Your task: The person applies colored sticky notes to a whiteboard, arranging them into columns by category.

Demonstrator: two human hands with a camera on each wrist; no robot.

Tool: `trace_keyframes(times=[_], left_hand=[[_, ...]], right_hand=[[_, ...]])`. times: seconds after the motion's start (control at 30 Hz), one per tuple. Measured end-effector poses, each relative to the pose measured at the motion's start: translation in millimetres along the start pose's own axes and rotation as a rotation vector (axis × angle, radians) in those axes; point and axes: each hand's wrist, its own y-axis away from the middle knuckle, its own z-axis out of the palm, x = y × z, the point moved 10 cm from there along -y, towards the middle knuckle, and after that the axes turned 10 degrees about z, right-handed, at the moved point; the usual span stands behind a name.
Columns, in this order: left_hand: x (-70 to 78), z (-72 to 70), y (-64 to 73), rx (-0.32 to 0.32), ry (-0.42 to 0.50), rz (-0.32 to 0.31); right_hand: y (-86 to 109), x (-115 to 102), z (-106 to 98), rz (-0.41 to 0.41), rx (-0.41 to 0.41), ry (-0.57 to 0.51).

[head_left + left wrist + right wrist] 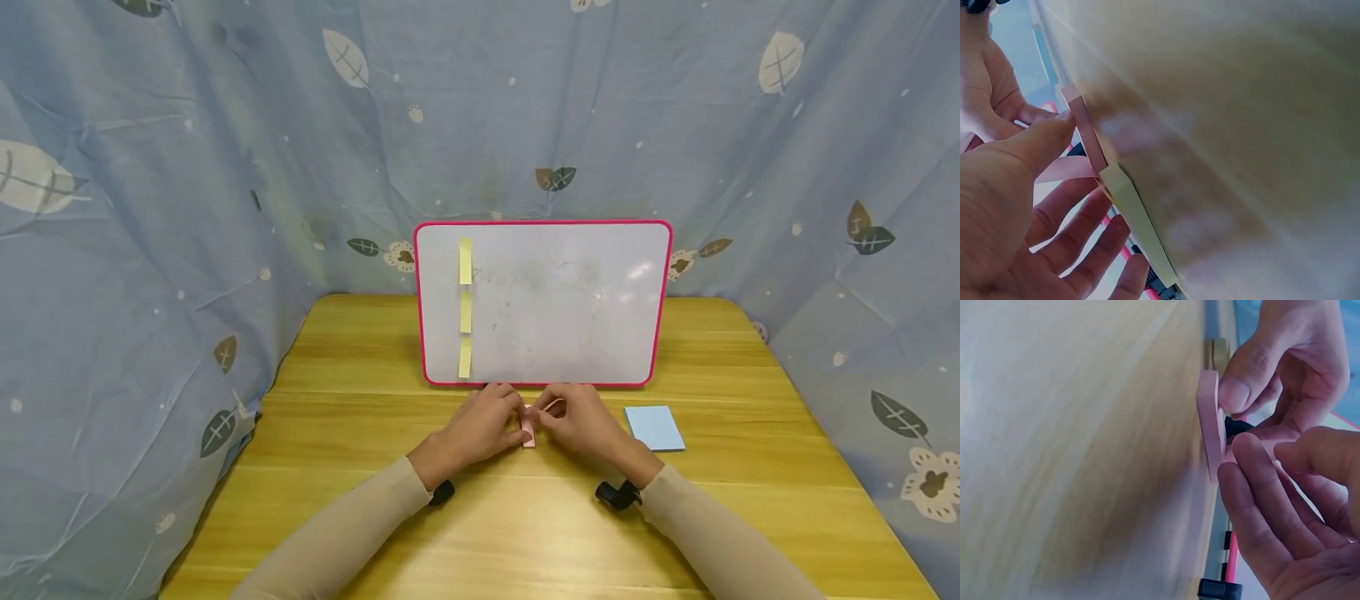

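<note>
A narrow pink sticky note pad lies on the wooden table just in front of the whiteboard. My left hand holds it, with the thumb on the pad's near end. A single pink strip bends up from the pad at its far end in the left wrist view. My right hand pinches this strip between thumb and forefinger, close to the left fingertips. Beside the pink pad is a narrow yellow sticky note pad, under the left fingers and hidden by that hand in the head view.
The whiteboard with a pink frame stands at the back of the table. Three yellow strips are stuck in a column on its left side. A square light blue pad lies right of my right hand. Patterned blue curtains surround the table.
</note>
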Motion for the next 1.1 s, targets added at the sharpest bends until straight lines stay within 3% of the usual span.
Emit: trace_keyframes(times=[0.13,0.33,0.63,0.8,1.1], left_hand=[[-2.9,0.3,-0.2,0.012,0.049,-0.015],[-4.0,-4.6,-1.9,0.058,0.124,-0.018],[-1.8,-4.2,1.6,0.046,0.096,-0.009],[0.7,-4.2,1.9,0.032,0.048,0.006],[1.8,-6.9,3.3,0.047,0.077,-0.022]], right_hand=[[-2.4,11,-2,0.091,-0.012,-0.101],[-7.6,22,-5,0.128,-0.024,-0.267],[-13.0,30,-2,0.204,-0.012,-0.436],[-15.0,32,-2,0.227,0.013,-0.466],[-13.0,32,-17,0.249,0.109,-0.385]])
